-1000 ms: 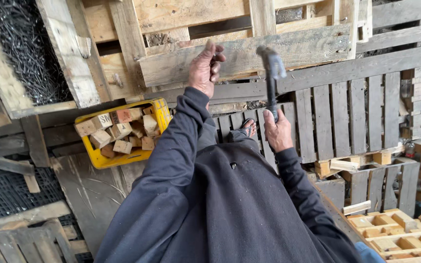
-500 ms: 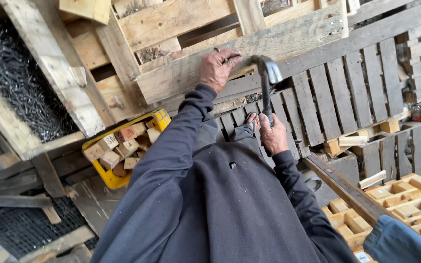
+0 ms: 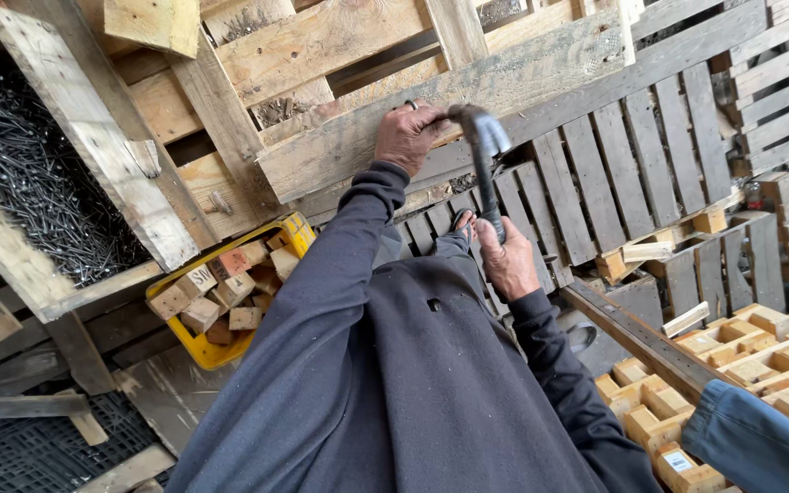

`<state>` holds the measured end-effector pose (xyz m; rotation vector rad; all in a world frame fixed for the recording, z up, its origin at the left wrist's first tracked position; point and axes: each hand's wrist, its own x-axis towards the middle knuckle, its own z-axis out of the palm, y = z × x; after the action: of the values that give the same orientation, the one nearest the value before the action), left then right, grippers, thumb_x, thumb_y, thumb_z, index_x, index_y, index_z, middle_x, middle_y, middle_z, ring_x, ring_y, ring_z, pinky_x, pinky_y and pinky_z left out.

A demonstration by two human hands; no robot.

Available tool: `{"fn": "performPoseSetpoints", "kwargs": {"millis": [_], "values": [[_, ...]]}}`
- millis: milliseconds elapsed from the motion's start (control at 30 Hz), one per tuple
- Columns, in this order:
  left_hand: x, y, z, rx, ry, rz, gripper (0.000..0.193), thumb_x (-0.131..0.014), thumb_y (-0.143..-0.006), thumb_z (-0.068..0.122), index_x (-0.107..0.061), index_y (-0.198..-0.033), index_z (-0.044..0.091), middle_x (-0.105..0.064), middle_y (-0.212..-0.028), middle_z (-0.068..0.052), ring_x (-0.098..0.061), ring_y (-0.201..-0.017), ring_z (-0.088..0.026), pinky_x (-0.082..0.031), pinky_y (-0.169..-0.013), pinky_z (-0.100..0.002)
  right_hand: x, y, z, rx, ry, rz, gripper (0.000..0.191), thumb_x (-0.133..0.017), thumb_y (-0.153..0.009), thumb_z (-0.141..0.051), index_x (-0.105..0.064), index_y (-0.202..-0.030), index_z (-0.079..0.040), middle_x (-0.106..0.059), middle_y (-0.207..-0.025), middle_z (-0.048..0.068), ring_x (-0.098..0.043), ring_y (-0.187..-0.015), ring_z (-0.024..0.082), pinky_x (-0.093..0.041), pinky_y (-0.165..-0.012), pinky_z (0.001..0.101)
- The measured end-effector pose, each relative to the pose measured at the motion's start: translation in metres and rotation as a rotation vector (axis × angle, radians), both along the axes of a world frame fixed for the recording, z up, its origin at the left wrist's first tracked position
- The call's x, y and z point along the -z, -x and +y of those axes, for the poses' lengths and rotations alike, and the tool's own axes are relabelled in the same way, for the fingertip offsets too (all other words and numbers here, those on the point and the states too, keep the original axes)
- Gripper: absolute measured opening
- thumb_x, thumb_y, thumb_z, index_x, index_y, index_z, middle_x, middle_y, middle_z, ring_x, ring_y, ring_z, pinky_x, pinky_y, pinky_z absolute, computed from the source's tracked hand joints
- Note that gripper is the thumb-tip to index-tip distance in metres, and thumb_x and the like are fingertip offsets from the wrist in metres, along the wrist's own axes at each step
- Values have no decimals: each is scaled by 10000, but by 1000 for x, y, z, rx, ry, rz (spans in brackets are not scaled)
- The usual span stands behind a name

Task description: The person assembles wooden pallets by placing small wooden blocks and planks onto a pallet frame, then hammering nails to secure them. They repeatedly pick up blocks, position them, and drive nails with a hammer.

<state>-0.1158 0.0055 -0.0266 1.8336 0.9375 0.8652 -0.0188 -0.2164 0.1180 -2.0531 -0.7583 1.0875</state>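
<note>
Wooden pallets crowd the whole yard, stacked and leaning. Against a weathered plank (image 3: 440, 105) the left hand (image 3: 408, 137) pinches what looks like a nail — too small to be sure. The right hand (image 3: 507, 260) has its grip closed round the handle of a dark hammer (image 3: 483, 155), whose head has swung down from a second ago and now sits just beside the left fingers (a blow landing, I judge). Nearby: a yellow tub (image 3: 299, 233) of wood blocks, a box of nails (image 3: 29, 173).

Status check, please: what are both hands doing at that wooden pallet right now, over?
Left hand pressed on grey pallet board, pinching something too small to tell. Right hand grips hammer, head up beside left hand. Nothing between them.
</note>
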Motion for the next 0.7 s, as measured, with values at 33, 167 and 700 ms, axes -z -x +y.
{"fn": "performPoseSetpoints", "kwargs": {"millis": [33,167,700], "values": [[-1,2,1,8,45,12,143,-792,-884,209,-813,-1020,170,-796,-870,-6,-688,-692,-173,-600,-661,-324,-8,-1,2,44,78,120,354,-586,-1029,-408,-593,-1012,-55,-550,-666,-12,-502,-530,79,-432,-453,251],[-5,15,13,-108,-51,102,198,-669,-970,149,-743,-1152,169,-746,-1035,-47,-680,-866,-195,-610,-759,-341,-46,5,-4,127,-323,207,419,-594,-1041,-433,-572,-1009,-16,-582,-687,22,-526,-518,112,-452,-478,255],[-6,22,37,-297,-289,671,162,-561,-970,140,-533,-1125,100,-574,-1135,-116,-584,-1060,-321,-563,-782,-438,-86,-47,31,-167,-964,407,385,-519,-1052,-398,-666,-1081,-44,-627,-816,117,-607,-582,179,-563,-561,323]]}}
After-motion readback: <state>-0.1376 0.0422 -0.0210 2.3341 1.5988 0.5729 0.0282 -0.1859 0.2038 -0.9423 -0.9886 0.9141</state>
